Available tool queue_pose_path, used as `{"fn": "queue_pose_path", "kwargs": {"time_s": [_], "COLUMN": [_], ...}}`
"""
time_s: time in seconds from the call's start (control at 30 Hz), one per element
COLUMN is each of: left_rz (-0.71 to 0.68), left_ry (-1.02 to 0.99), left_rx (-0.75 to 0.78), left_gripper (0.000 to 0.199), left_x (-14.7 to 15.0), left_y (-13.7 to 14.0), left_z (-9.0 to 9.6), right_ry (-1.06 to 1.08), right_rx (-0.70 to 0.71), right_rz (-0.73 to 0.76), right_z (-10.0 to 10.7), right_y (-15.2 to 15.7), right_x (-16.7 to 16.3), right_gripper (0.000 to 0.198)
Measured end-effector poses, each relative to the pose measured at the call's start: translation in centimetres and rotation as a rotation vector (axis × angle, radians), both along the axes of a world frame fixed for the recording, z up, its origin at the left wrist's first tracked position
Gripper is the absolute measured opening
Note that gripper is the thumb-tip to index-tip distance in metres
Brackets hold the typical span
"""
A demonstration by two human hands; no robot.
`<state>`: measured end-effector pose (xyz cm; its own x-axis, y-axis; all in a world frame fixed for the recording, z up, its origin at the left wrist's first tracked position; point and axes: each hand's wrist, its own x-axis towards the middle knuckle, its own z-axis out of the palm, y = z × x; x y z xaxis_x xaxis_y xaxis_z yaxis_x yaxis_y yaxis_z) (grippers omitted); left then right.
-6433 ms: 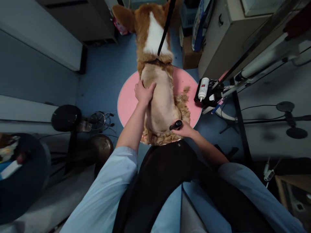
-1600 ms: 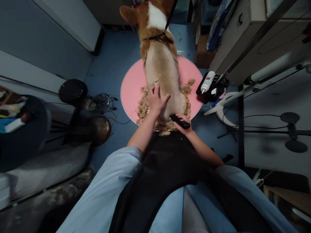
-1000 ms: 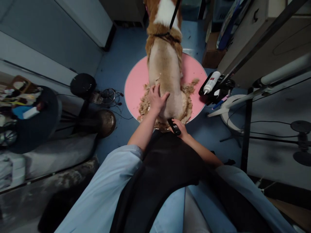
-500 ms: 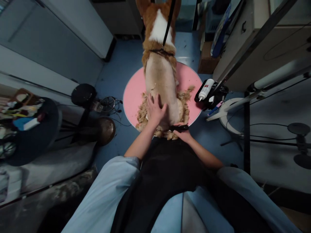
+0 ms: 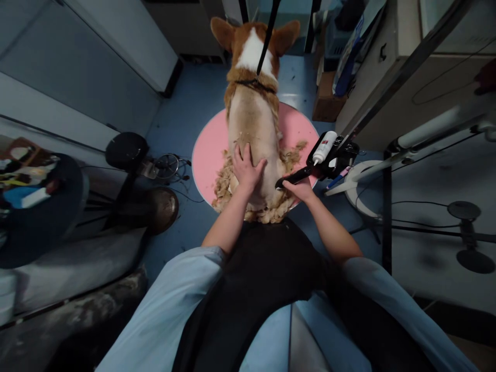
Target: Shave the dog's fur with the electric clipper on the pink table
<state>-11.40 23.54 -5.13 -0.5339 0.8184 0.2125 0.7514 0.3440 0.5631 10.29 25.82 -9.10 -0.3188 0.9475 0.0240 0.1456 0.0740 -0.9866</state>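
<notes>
Facing away from the head camera, the tan-and-white dog [image 5: 251,121] sits or crouches mid-stage on a round pink surface [image 5: 209,142], its back cropped close, its neck and head in fuller coat. Left hand [image 5: 247,170] first: fingers fanned, palm down on the lower back, grasping nothing, placed there, I'd say, to steady the animal. Over to the right hand [image 5: 301,189], wrapped around black hair clippers [image 5: 296,176], front end at the right side of the rump; blade contact is too small to call. That grip on the body probably leaves the front end free to tilt. Up top, a black strap [image 5: 268,44] rises from the neck, likely to limit wandering.

Now the surface: loose tan fur [image 5: 222,188] lies along both flanks, piled thick at the near edge, right by the black apron [image 5: 251,268]. At the right rim, a white squeeze bottle [image 5: 324,148] rests on a black caddy [image 5: 349,153], presumably for easy reach.

And the room: dim light, blue floor [image 5: 178,103], black stool [image 5: 126,151] to the left, cardboard box [image 5: 329,98] near a pale cabinet [image 5: 372,75] on the right.
</notes>
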Motion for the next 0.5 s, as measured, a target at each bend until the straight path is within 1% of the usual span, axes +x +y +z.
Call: {"fn": "queue_pose_path", "kwargs": {"time_s": [0.07,0.13,0.27,0.37,0.43,0.5], "left_rz": [0.005,0.0,-0.004,-0.003,-0.005,-0.003], "left_ry": [-0.002,-0.003,0.007,0.02,0.023,0.021], "left_rx": [0.008,0.022,0.048,0.04,0.036,0.044], "left_gripper": [0.085,0.085,0.081,0.078,0.076,0.075], "left_x": [0.0,0.0,-0.3,-0.6,-1.0,-1.2], "left_y": [0.0,-0.1,-0.1,-0.1,-0.1,-0.1], "left_z": [-0.1,-0.2,-0.4,-0.3,-0.2,-0.2], "right_ry": [-0.012,-0.026,0.049,0.057,0.042,0.024], "right_rx": [-0.015,-0.034,-0.025,0.004,0.03,0.059], "right_rz": [-0.002,-0.001,-0.1,-0.127,-0.137,-0.158], "right_z": [-0.3,-0.3,0.6,0.8,0.3,-0.7], "right_y": [-1.2,-1.5,-0.7,-0.7,-1.9,-3.8], "right_x": [0.6,0.7,-0.9,-2.3,-2.5,-2.1], "right_gripper": [0.032,0.032,0.033,0.036,0.035,0.034]}}
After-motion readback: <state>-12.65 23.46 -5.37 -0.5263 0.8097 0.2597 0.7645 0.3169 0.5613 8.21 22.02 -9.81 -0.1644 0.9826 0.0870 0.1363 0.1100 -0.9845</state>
